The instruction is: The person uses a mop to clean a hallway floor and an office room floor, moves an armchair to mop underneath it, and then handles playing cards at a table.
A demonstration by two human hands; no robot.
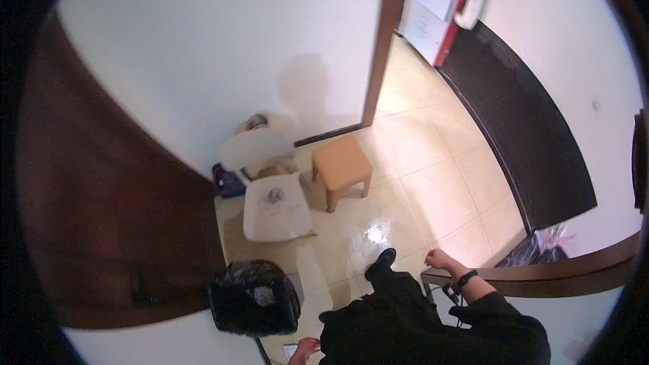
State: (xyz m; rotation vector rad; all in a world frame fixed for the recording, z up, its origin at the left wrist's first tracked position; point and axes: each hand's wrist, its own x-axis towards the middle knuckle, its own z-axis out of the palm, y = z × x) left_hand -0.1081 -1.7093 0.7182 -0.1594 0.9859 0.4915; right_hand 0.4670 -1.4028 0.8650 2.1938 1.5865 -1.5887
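Note:
Low in the picture, my left hand hangs beside my dark clothing, its fingertips slightly apart with nothing visible between them. A small pale rectangular object shows just left of it; whether they touch is unclear. On the other side, my right hand is held out over the tiled floor, fingers curled in and apparently holding nothing. A dark band circles that wrist, close to a brown wooden frame edge. My black shoe is on the tiles.
A white chair with dark marks on its seat stands beside a tan stool. Nearer is a bin lined with a black bag. Dark brown panelling rises at left. Beyond a doorway post, the tiled floor continues.

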